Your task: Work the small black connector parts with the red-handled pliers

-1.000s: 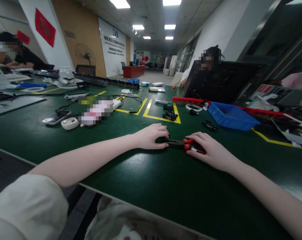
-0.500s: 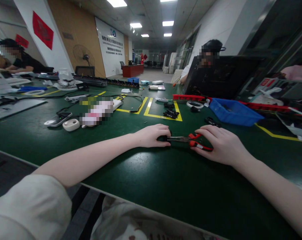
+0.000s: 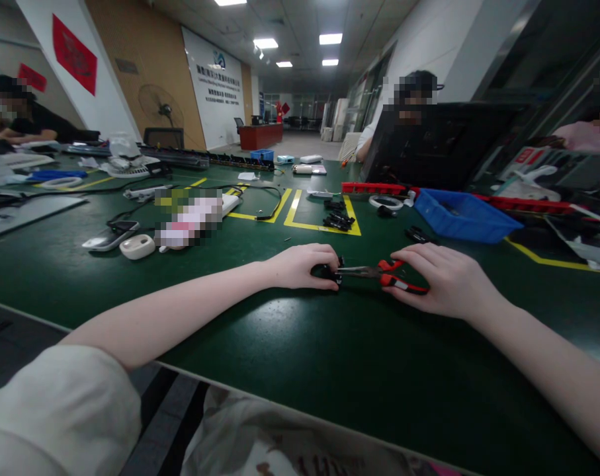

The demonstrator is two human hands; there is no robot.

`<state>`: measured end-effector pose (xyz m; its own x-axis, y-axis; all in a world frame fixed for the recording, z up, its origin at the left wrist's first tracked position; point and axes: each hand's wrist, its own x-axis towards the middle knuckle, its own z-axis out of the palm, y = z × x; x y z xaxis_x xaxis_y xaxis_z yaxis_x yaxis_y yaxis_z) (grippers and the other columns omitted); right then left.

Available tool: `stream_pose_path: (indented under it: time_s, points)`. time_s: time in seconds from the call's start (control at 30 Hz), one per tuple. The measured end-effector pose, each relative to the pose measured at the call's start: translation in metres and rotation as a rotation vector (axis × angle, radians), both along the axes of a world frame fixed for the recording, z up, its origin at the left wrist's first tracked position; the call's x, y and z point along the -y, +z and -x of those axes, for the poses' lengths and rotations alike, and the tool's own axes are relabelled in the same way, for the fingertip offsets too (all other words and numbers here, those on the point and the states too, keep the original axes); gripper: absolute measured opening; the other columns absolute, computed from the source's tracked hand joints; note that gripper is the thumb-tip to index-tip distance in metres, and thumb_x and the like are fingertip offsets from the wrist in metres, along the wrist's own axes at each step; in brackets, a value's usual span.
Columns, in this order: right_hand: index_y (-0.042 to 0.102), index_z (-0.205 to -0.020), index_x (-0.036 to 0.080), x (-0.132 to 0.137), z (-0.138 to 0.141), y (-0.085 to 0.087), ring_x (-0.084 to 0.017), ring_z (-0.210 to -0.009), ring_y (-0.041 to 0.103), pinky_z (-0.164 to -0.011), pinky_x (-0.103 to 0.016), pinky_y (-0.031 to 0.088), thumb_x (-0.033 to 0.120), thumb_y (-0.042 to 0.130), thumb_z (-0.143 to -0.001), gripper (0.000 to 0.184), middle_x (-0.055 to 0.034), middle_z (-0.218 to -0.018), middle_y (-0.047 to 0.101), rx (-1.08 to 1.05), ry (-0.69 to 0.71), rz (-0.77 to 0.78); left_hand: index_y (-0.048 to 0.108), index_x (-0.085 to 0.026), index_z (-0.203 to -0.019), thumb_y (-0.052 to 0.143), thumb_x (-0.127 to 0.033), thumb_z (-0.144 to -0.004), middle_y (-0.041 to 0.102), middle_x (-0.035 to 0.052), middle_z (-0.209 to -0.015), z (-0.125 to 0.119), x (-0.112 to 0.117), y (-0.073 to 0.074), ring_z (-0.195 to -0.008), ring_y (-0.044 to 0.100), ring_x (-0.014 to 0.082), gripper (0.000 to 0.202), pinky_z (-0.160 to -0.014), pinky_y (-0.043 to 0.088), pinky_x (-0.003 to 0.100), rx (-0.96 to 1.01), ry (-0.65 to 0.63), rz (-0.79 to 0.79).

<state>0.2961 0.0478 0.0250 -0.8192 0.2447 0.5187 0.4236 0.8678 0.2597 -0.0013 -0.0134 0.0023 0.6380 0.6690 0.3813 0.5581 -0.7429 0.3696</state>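
Observation:
My left hand (image 3: 304,266) is closed around a small black part (image 3: 335,272), mostly covered by the fingers, just above the green table. Red-handled needle-nose pliers (image 3: 385,272) are gripped in my right hand (image 3: 441,277), thumb under the lower handle and fingers over the upper one. Their handles are spread a little. The slim metal jaws point left and reach the black part between my left fingertips; whether they clamp it I cannot tell. Beyond my hands, several similar black parts (image 3: 338,221) lie in a yellow-taped square, and more black pieces (image 3: 419,235) sit behind my right hand.
A blue bin (image 3: 466,215) stands at the right, by a red strip (image 3: 374,190) and a white ring-shaped roll (image 3: 385,201). At the left lie a grey handheld device (image 3: 111,237), a cream case (image 3: 137,246) and a black cable (image 3: 274,210). A co-worker sits behind a black monitor (image 3: 443,145).
My right hand and the pliers have shifted slightly right, and the handles look a bit wider apart. More of the black part shows at my left fingertips. The camera view has tilted slightly.

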Motion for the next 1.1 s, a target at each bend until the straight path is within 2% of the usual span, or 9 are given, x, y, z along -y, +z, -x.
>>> stream_pose_path:
  time_s: [0.2, 0.3, 0.37, 0.43, 0.5, 0.57, 0.63, 0.8, 1.1]
  points:
    - [0.066, -0.101, 0.015, 0.0009, 0.0027, -0.0016, -0.025, -0.072, 0.064, -0.065, -0.036, 0.049, 0.050, 0.061, -0.084, 0.038, -0.0123, -0.089, 0.069, 0.035, 0.020, -0.057, 0.063, -0.017, -0.097, 0.070, -0.036, -0.086, 0.064, 0.0069, -0.114, 0.0000, 0.0015, 0.0001, -0.109, 0.063, 0.0223, 0.023, -0.092, 0.050, 0.033, 0.007, -0.014, -0.039]
    - [0.065, -0.101, 0.015, 0.0011, 0.0035, -0.0010, -0.025, -0.072, 0.064, -0.065, -0.037, 0.047, 0.050, 0.060, -0.084, 0.039, -0.0127, -0.089, 0.070, 0.056, 0.010, -0.080, 0.064, -0.017, -0.098, 0.070, -0.037, -0.087, 0.065, 0.0078, -0.113, -0.0002, 0.0002, -0.0001, -0.109, 0.063, 0.0228, 0.024, -0.091, 0.050, 0.034, 0.001, -0.025, -0.055]
    - [0.065, -0.103, 0.015, 0.0007, 0.0041, -0.0011, -0.025, -0.075, 0.065, -0.068, -0.038, 0.047, 0.050, 0.059, -0.084, 0.040, -0.0127, -0.091, 0.070, 0.066, 0.006, -0.086, 0.064, -0.018, -0.098, 0.070, -0.038, -0.086, 0.066, 0.0073, -0.112, -0.0003, -0.0005, -0.0003, -0.109, 0.063, 0.0229, 0.024, -0.095, 0.048, 0.037, -0.016, -0.023, -0.074]
    - [0.065, -0.105, 0.016, -0.0003, 0.0043, -0.0017, -0.025, -0.077, 0.066, -0.071, -0.038, 0.046, 0.050, 0.059, -0.085, 0.040, -0.0118, -0.092, 0.070, 0.074, 0.007, -0.082, 0.064, -0.019, -0.096, 0.070, -0.038, -0.085, 0.067, 0.0058, -0.111, -0.0005, -0.0003, -0.0003, -0.111, 0.063, 0.0227, 0.023, -0.108, 0.040, 0.043, -0.036, -0.003, -0.104]
    - [0.065, -0.106, 0.017, -0.0020, 0.0039, -0.0029, -0.025, -0.079, 0.066, -0.075, -0.040, 0.046, 0.049, 0.060, -0.085, 0.038, -0.0109, -0.093, 0.070, 0.080, 0.013, -0.076, 0.065, -0.020, -0.095, 0.071, -0.038, -0.084, 0.068, 0.0040, -0.112, -0.0005, 0.0006, -0.0003, -0.113, 0.062, 0.0218, 0.022, -0.118, 0.024, 0.050, -0.047, 0.024, -0.132]
    - [0.065, -0.107, 0.017, -0.0041, 0.0031, -0.0042, -0.026, -0.082, 0.066, -0.081, -0.042, 0.046, 0.048, 0.060, -0.085, 0.039, -0.0111, -0.095, 0.071, 0.079, 0.019, -0.079, 0.065, -0.020, -0.095, 0.071, -0.038, -0.084, 0.068, 0.0032, -0.112, -0.0006, 0.0016, -0.0005, -0.112, 0.063, 0.0208, 0.022, -0.122, 0.012, 0.053, -0.052, 0.037, -0.141]
    - [0.065, -0.109, 0.016, -0.0059, 0.0025, -0.0054, -0.027, -0.086, 0.066, -0.087, -0.045, 0.045, 0.048, 0.061, -0.085, 0.040, -0.0120, -0.099, 0.071, 0.069, 0.022, -0.090, 0.065, -0.019, -0.095, 0.070, -0.038, -0.085, 0.068, 0.0037, -0.112, -0.0006, 0.0020, -0.0008, -0.111, 0.063, 0.0200, 0.022, -0.123, 0.007, 0.053, -0.051, 0.031, -0.142]
    - [0.067, -0.103, 0.019, -0.0060, 0.0038, -0.0059, -0.028, -0.086, 0.067, -0.099, -0.051, 0.041, 0.050, 0.061, -0.084, 0.037, -0.0100, -0.093, 0.072, 0.081, 0.029, -0.069, 0.065, -0.019, -0.096, 0.069, -0.039, -0.086, 0.068, 0.0046, -0.114, -0.0004, 0.0005, -0.0014, -0.113, 0.063, 0.0195, 0.023, -0.124, 0.008, 0.053, -0.054, 0.022, -0.139]
    - [0.067, -0.097, 0.017, -0.0028, 0.0063, -0.0033, -0.027, -0.084, 0.066, -0.105, -0.053, 0.037, 0.051, 0.058, -0.086, 0.037, -0.0104, -0.088, 0.071, 0.122, 0.037, -0.107, 0.065, -0.019, -0.098, 0.069, -0.042, -0.087, 0.067, 0.0050, -0.117, -0.0002, 0.0012, -0.0004, -0.117, 0.061, 0.0223, 0.025, -0.122, 0.017, 0.051, -0.083, 0.018, -0.134]
